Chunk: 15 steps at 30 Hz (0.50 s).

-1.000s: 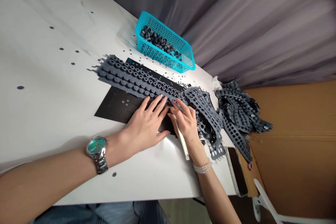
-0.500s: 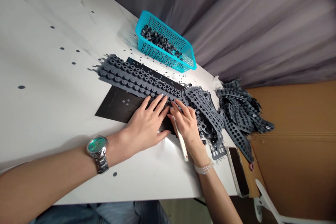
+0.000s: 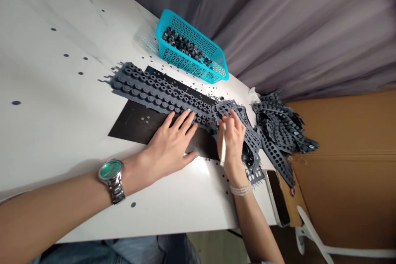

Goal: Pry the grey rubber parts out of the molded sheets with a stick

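A grey rubber sheet (image 3: 148, 90) moulded with rows of round rings lies across a black mat (image 3: 133, 119). My left hand (image 3: 170, 140) is spread flat, its fingertips on the sheet's near edge and its palm over the mat. My right hand (image 3: 232, 140) is closed round a slim white stick-like tool (image 3: 223, 144); the tool's working end is hidden by the fingers. This hand is over the crumpled, perforated part of the grey sheeting (image 3: 252, 136), to the right of the ringed strip.
A turquoise basket (image 3: 192, 62) holding small dark rings stands behind the mat. More grey perforated sheeting (image 3: 278, 123) is heaped at the right. A phone (image 3: 277, 198) lies near the table's right edge. Small dark discs (image 3: 133, 204) are scattered over the white table (image 3: 62, 132).
My right hand has moved right and away from my left hand, from the ringed strip to the crumpled sheeting, with the white tool now more upright. My left hand stays on the sheet.
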Each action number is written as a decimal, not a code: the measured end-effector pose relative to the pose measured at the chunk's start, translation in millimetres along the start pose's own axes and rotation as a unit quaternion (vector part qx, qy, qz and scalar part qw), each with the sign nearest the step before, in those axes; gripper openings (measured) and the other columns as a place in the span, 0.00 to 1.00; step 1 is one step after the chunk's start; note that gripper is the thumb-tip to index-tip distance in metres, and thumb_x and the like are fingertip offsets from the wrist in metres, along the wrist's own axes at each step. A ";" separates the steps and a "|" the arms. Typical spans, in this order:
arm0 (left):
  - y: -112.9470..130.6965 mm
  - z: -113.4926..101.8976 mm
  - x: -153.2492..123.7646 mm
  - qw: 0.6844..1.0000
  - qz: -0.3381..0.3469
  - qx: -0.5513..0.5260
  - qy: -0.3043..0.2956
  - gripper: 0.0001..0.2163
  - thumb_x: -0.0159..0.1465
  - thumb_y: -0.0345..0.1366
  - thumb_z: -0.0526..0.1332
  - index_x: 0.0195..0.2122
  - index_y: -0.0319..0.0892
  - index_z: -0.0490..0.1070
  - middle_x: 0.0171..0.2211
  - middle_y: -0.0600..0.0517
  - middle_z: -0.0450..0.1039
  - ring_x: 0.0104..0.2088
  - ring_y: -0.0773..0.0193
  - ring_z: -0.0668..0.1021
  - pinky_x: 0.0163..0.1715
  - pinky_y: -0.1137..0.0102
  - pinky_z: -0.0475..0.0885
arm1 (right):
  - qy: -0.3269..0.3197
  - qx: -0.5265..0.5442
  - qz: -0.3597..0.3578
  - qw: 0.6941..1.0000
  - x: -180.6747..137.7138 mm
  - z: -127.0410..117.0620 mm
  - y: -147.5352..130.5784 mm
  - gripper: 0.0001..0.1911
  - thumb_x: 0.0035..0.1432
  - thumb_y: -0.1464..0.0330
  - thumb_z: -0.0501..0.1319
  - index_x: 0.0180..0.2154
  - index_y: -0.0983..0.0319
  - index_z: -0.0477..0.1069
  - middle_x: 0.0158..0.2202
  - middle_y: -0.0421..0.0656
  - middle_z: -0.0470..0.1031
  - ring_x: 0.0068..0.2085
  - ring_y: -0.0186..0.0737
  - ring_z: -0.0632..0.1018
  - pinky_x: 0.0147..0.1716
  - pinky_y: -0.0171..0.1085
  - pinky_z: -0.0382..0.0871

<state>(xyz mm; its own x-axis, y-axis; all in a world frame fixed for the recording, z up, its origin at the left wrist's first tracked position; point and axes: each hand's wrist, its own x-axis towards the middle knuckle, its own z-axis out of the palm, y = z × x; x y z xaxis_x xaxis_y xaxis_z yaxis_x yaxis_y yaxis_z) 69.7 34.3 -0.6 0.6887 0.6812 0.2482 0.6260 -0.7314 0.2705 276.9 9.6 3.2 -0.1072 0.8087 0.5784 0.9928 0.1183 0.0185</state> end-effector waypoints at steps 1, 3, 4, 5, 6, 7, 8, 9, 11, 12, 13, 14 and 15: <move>0.1 -0.3 -0.1 1.000 0.000 0.000 -0.002 0.30 0.64 0.50 0.54 0.62 0.36 0.63 0.67 0.39 0.53 0.67 0.47 0.56 0.64 0.50 0.53 | 0.004 -0.002 0.022 1.000 -1.5 -0.2 5.9 0.08 0.68 0.70 0.51 0.42 0.60 0.67 0.45 0.53 0.78 0.60 0.52 0.69 0.49 0.51 0.65; 0.3 -0.9 -0.3 1.000 0.000 0.001 -0.003 0.30 0.64 0.50 0.55 0.62 0.36 0.63 0.68 0.39 0.53 0.67 0.47 0.56 0.64 0.50 0.53 | 0.003 0.003 0.035 0.999 -4.0 -1.5 12.7 0.07 0.67 0.67 0.53 0.41 0.60 0.68 0.47 0.52 0.78 0.61 0.54 0.68 0.49 0.53 0.65; 0.4 -1.0 -0.5 1.000 0.001 0.002 -0.002 0.30 0.64 0.50 0.55 0.62 0.35 0.63 0.68 0.39 0.53 0.67 0.47 0.57 0.64 0.50 0.53 | -0.001 0.011 0.030 1.000 -4.5 -2.3 12.7 0.06 0.66 0.66 0.54 0.41 0.59 0.69 0.49 0.52 0.77 0.62 0.54 0.67 0.50 0.53 0.64; 0.4 -0.9 -0.6 1.000 0.001 0.005 0.001 0.31 0.63 0.50 0.55 0.62 0.35 0.63 0.67 0.38 0.53 0.67 0.46 0.57 0.64 0.50 0.53 | -0.005 0.022 0.019 1.000 -4.3 -3.2 10.6 0.06 0.66 0.66 0.55 0.41 0.59 0.69 0.51 0.52 0.76 0.62 0.53 0.67 0.51 0.53 0.64; 0.4 -0.6 -0.8 1.000 0.001 0.008 0.003 0.31 0.64 0.50 0.55 0.62 0.35 0.63 0.67 0.38 0.53 0.67 0.47 0.57 0.64 0.50 0.53 | -0.010 0.036 0.005 0.999 -3.3 -3.9 6.7 0.06 0.66 0.66 0.56 0.42 0.59 0.69 0.52 0.51 0.75 0.63 0.52 0.66 0.52 0.53 0.63; 0.3 -0.2 -1.0 1.000 0.002 0.011 0.005 0.31 0.64 0.50 0.54 0.62 0.34 0.63 0.67 0.38 0.54 0.67 0.47 0.57 0.64 0.50 0.53 | -0.019 0.053 -0.013 0.998 -1.5 -4.2 1.6 0.06 0.66 0.67 0.56 0.42 0.59 0.70 0.52 0.51 0.75 0.63 0.50 0.66 0.52 0.52 0.63; 0.1 0.4 -1.1 1.000 0.003 0.013 0.007 0.30 0.64 0.50 0.54 0.62 0.33 0.63 0.67 0.38 0.54 0.67 0.47 0.57 0.64 0.50 0.53 | -0.030 0.068 -0.032 0.997 0.8 -4.3 -3.9 0.06 0.66 0.68 0.56 0.43 0.59 0.70 0.52 0.50 0.76 0.62 0.49 0.67 0.53 0.51 0.63; -0.2 1.1 -1.3 1.000 0.005 0.015 0.007 0.30 0.64 0.50 0.53 0.62 0.33 0.64 0.67 0.38 0.54 0.67 0.47 0.57 0.64 0.50 0.53 | -0.043 0.082 -0.054 0.994 3.2 -3.9 -9.1 0.06 0.66 0.68 0.56 0.43 0.58 0.70 0.52 0.50 0.76 0.62 0.48 0.68 0.53 0.50 0.64; -0.6 2.2 -1.4 1.000 0.009 0.017 0.004 0.30 0.65 0.50 0.53 0.61 0.34 0.65 0.67 0.38 0.54 0.67 0.47 0.57 0.64 0.50 0.52 | -0.064 0.097 -0.090 0.989 7.6 -2.1 -16.6 0.06 0.66 0.69 0.56 0.44 0.58 0.70 0.51 0.48 0.77 0.61 0.46 0.69 0.53 0.49 0.64; -0.8 2.5 -1.5 1.000 0.010 0.018 0.002 0.29 0.65 0.50 0.52 0.60 0.34 0.66 0.67 0.38 0.54 0.67 0.47 0.57 0.64 0.49 0.52 | -0.071 0.099 -0.103 0.987 9.1 -0.9 -18.4 0.06 0.66 0.69 0.56 0.44 0.58 0.69 0.51 0.48 0.77 0.61 0.46 0.69 0.52 0.48 0.64; -0.8 2.7 -1.5 1.000 0.010 0.019 0.001 0.29 0.65 0.50 0.52 0.60 0.34 0.66 0.67 0.38 0.53 0.67 0.47 0.57 0.64 0.49 0.52 | -0.074 0.098 -0.112 0.986 10.1 0.2 -19.1 0.06 0.65 0.70 0.57 0.44 0.58 0.69 0.51 0.48 0.77 0.61 0.46 0.69 0.52 0.48 0.64; -0.7 2.6 -1.6 1.000 0.010 0.020 -0.001 0.30 0.65 0.51 0.52 0.60 0.33 0.66 0.67 0.38 0.53 0.67 0.46 0.56 0.64 0.49 0.52 | -0.075 0.094 -0.117 0.986 10.6 1.2 -18.9 0.06 0.65 0.70 0.57 0.44 0.58 0.69 0.51 0.48 0.77 0.61 0.47 0.69 0.52 0.48 0.64; -0.6 2.2 -1.6 1.000 0.009 0.022 -0.002 0.30 0.65 0.51 0.52 0.60 0.33 0.66 0.67 0.38 0.53 0.67 0.46 0.56 0.64 0.49 0.52 | -0.075 0.090 -0.120 0.986 10.7 2.0 -18.1 0.06 0.65 0.70 0.57 0.44 0.59 0.69 0.51 0.48 0.77 0.61 0.47 0.69 0.52 0.48 0.64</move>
<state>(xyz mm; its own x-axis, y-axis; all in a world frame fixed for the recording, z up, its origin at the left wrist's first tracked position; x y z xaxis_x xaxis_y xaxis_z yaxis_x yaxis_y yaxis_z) 69.1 33.6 -3.2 0.7019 0.6672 0.2491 0.6281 -0.7448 0.2251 257.7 17.3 7.4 -0.3583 0.8188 0.4485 0.9135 0.4067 -0.0127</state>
